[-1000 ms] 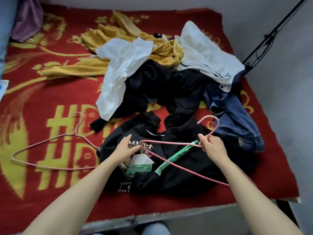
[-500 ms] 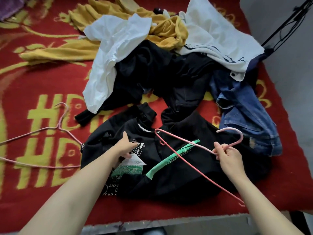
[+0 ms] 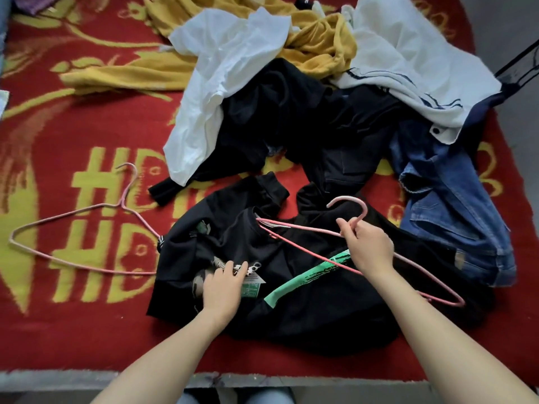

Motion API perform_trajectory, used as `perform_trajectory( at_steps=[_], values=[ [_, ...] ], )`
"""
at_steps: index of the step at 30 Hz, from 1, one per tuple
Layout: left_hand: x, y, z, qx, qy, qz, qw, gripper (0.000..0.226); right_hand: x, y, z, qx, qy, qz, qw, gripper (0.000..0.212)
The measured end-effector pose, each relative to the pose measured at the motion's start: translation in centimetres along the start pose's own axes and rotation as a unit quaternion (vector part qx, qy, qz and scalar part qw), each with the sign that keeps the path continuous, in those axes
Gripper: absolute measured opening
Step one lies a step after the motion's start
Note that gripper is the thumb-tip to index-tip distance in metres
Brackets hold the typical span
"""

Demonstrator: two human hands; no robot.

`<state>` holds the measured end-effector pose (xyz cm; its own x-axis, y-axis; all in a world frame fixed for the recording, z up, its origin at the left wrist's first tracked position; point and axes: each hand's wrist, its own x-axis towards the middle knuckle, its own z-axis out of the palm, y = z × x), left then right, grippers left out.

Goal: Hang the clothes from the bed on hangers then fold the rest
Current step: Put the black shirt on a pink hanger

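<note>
A black T-shirt (image 3: 306, 310) with green and white print lies crumpled on the near side of the bed. My left hand (image 3: 223, 287) grips its fabric over the printed chest. My right hand (image 3: 369, 246) pinches a pink wire hanger (image 3: 348, 198) at the base of its hook. The hanger lies slantwise over the shirt, and its left tip sits at the collar opening. A second pink hanger (image 3: 121, 203) lies flat on the blanket to the left, touching the shirt's sleeve.
Behind the shirt is a heap: a white shirt (image 3: 227, 68), a yellow garment (image 3: 318, 42), a white striped top (image 3: 408, 53), black clothes (image 3: 320, 112) and blue jeans (image 3: 455, 205). A red-and-yellow blanket (image 3: 87, 330) covers the bed. A dark stand (image 3: 522, 68) rises at right.
My right hand has swung the hanger left, so its tip now sits at the collar. My left hand has slid down the shirt's chest. The view has dropped closer.
</note>
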<state>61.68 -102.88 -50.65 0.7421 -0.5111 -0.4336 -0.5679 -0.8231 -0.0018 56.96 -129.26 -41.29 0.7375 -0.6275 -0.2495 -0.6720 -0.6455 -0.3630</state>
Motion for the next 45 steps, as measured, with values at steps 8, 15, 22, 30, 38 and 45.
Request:
perform_trajectory(
  at_steps=[8,15,22,30,38,45],
  values=[
    [-2.5,0.3,0.7,-0.051,-0.021,0.022,0.998,0.065,4.2,-5.4,-1.0,-0.137,0.053,-0.25,0.957,0.04],
    [-0.9,-2.2,-1.1,-0.122,0.15,0.027,0.981,0.016,6.2,-6.7,3.2,0.0,-0.103,-0.212,0.972,0.044],
    [3.7,-5.8,-4.6,-0.3,0.02,-0.024,0.953,0.067,4.3,-2.0,3.1,0.3,-0.06,0.06,0.95,0.05],
    [3.6,-4.0,-16.3,-0.202,0.168,0.248,0.932,0.024,2.4,-3.2,-5.3,0.35,0.131,0.03,0.927,0.055],
    [-1.3,-3.0,-27.6,-0.219,0.37,0.365,0.826,0.043,-1.0,-8.8,-17.3,0.386,0.349,-0.091,0.849,0.062],
    [-4.7,-3.8,-36.1,-0.103,0.473,0.421,0.767,0.025,-5.3,-13.2,-24.9,0.336,0.437,-0.13,0.824,0.062]
  ],
)
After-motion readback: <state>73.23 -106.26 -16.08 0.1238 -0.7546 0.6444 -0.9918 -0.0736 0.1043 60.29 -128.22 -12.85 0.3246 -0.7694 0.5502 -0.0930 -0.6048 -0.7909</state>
